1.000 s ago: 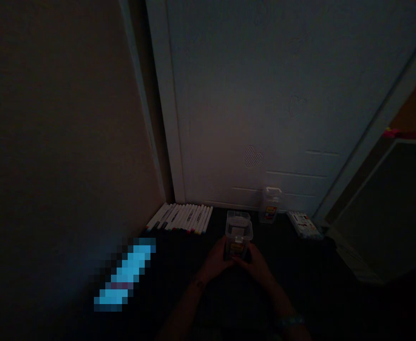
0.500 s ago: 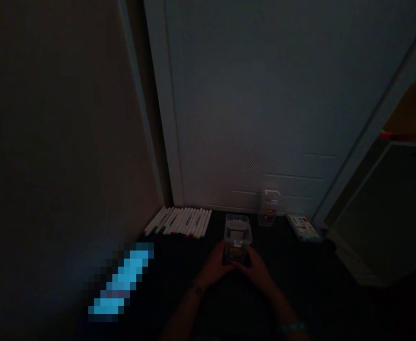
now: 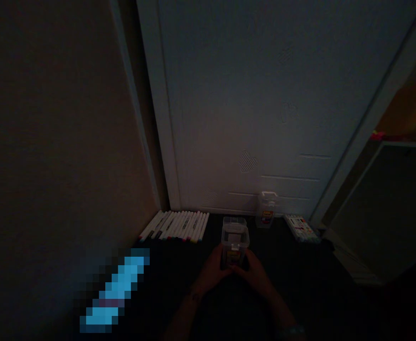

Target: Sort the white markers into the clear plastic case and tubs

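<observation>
A clear plastic marker case (image 3: pixel 235 237) with a coloured label on its front stands upright on the dark surface, its lid tipped back. From the left side my left hand (image 3: pixel 213 269) is wrapped round its lower part. My right hand (image 3: pixel 253 268) grips the opposite side, and both thumbs meet near the front base. No markers can be made out inside the case in this dim light. To the left of it lies a row of white markers (image 3: pixel 177 226) with coloured ends, side by side.
Behind and to the right, a second clear case (image 3: pixel 266 210) with a handle stands by the pale panel (image 3: pixel 243 109). A flat pack of markers (image 3: pixel 302 228) lies farther right. At the left is a pixelated bright blue strip (image 3: pixel 117 289), beside a wall (image 3: pixel 62 142).
The whole view has shifted slightly left and down. Both hands keep their hold on the clear case, which stays in nearly the same place on the surface.
</observation>
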A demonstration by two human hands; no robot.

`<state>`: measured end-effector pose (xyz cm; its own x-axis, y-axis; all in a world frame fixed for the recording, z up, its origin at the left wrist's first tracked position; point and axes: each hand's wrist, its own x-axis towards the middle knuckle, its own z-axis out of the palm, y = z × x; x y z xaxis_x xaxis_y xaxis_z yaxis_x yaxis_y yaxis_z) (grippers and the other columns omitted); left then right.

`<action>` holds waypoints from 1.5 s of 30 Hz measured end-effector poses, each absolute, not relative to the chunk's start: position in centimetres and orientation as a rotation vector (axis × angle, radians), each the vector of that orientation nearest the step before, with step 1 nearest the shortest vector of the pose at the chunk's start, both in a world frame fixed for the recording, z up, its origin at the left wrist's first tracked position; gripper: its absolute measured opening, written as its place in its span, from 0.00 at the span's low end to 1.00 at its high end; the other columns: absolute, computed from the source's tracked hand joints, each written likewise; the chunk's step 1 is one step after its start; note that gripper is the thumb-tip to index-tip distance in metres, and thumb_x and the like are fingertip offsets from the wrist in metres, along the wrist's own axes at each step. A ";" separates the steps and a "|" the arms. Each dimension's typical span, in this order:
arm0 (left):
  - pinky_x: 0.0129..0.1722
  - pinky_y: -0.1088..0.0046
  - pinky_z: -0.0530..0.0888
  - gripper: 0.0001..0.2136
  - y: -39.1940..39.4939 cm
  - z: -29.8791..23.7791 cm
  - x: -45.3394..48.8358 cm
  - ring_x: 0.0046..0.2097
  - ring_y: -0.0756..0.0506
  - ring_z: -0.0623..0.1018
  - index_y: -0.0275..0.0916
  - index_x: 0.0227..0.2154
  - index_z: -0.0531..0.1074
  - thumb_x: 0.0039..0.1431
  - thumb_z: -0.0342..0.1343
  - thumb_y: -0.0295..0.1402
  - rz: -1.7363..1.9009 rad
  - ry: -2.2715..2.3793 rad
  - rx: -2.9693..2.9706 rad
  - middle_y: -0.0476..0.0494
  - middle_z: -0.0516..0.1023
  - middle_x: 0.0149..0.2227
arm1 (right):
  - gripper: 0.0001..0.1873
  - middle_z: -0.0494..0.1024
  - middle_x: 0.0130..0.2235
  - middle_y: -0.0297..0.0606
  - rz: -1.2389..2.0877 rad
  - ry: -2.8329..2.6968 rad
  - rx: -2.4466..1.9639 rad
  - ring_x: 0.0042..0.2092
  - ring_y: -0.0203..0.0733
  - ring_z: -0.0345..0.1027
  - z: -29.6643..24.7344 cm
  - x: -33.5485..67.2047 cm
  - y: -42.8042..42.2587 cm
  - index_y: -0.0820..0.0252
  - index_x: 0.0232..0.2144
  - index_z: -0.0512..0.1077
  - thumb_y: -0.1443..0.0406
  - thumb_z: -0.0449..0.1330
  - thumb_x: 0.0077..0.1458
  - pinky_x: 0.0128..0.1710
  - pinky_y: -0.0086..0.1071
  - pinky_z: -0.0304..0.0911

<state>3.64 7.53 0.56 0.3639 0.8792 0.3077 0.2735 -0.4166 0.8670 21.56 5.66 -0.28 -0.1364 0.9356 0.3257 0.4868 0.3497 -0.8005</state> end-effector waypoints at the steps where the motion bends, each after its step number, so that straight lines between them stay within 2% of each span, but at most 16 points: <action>1: 0.54 0.62 0.60 0.31 7.5 0.6 3.6 0.54 0.41 0.66 0.41 0.53 0.60 0.44 0.62 0.30 1.040 0.996 1.886 0.41 0.66 0.53 | 0.30 0.69 0.49 0.40 0.670 -1.766 -1.263 0.50 0.47 0.63 -0.2 21.6 5.6 0.53 0.52 0.61 0.55 0.61 0.47 0.50 0.40 0.58; 7: 0.54 0.60 0.60 0.30 7.4 0.9 3.6 0.54 0.40 0.65 0.41 0.53 0.60 0.45 0.62 0.32 1.034 1.012 1.870 0.39 0.66 0.52 | 0.29 0.69 0.48 0.39 0.671 -1.777 -1.266 0.49 0.46 0.63 0.1 21.6 5.5 0.53 0.52 0.62 0.55 0.61 0.47 0.49 0.38 0.59; 45: 0.55 0.59 0.60 0.28 7.1 1.4 4.0 0.54 0.40 0.66 0.41 0.52 0.61 0.46 0.61 0.35 1.033 1.034 1.849 0.40 0.67 0.52 | 0.31 0.69 0.49 0.40 0.664 -1.779 -1.244 0.50 0.46 0.63 -0.2 21.7 5.6 0.52 0.54 0.59 0.57 0.61 0.48 0.50 0.40 0.58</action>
